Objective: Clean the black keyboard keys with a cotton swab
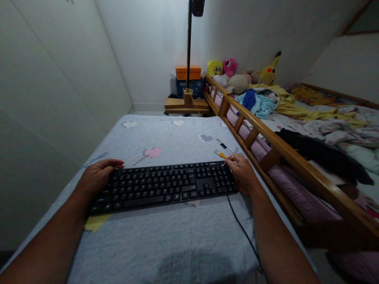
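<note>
A black keyboard lies on the cloth-covered table, its keys facing up and its number pad on the right. My left hand grips its left end, with the fingers along the far corner. At the number pad, my right hand pinches a cotton swab, whose white tip is close to the top keys. A second cotton swab lies beyond the keyboard. Just past my right fingers is a small brush with an orange handle. Behind it lies a thin metal tool with a black middle.
The keyboard's cable runs off the near edge. A wooden bed rail borders the table's right side, with clothes and plush toys beyond. A wooden stand with a dark pole and stacked boxes is at the back.
</note>
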Demonstrator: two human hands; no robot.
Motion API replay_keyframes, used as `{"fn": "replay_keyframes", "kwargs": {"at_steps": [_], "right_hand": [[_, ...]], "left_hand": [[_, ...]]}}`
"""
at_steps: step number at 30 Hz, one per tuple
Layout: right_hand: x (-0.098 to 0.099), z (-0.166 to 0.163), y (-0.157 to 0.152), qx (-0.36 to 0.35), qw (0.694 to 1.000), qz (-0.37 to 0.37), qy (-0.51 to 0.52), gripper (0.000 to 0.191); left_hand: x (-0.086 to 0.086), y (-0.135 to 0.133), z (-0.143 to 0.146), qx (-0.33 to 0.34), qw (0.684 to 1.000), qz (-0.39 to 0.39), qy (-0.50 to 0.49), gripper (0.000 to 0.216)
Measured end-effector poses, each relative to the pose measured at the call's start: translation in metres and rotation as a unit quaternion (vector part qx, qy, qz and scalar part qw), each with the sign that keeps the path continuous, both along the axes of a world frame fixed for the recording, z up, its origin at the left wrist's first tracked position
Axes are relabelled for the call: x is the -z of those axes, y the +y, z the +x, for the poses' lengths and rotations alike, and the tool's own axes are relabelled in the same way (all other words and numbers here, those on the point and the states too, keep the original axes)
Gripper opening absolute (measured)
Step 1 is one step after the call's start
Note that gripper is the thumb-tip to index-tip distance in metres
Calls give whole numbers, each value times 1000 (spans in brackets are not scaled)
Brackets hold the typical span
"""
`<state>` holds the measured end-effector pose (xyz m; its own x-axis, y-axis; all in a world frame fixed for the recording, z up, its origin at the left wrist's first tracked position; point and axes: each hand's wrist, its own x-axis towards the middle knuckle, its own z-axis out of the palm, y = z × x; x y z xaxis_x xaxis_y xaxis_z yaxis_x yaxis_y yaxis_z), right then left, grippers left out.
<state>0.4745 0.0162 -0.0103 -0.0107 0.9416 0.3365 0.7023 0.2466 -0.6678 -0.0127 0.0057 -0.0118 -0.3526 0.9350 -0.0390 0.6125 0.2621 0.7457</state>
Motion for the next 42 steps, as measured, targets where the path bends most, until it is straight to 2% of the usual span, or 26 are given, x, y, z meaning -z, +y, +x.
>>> {"fn": "replay_keyframes", "kwargs": {"at_steps": [8, 16, 24, 32, 42], "right_hand": [[-1, 1, 0, 10, 1000, 12, -27, 18], [0, 10, 1, 19, 999, 6, -34, 21], [3, 15, 0, 34, 999, 19, -37, 24], [2, 17, -1, 55, 997, 22, -46, 21], [4, 19, -1, 61, 995, 35, -66, 20]], "left_hand": [[7, 2, -6, 0, 1000, 1, -23, 39], [6, 1, -6, 1, 1000, 7, -17, 38], [-6, -3, 5, -1, 1000, 4, -6, 38], [3, 0, -3, 0, 1000, 2, -5, 38], [0, 1, -1, -8, 1000, -2, 2, 38]]}}
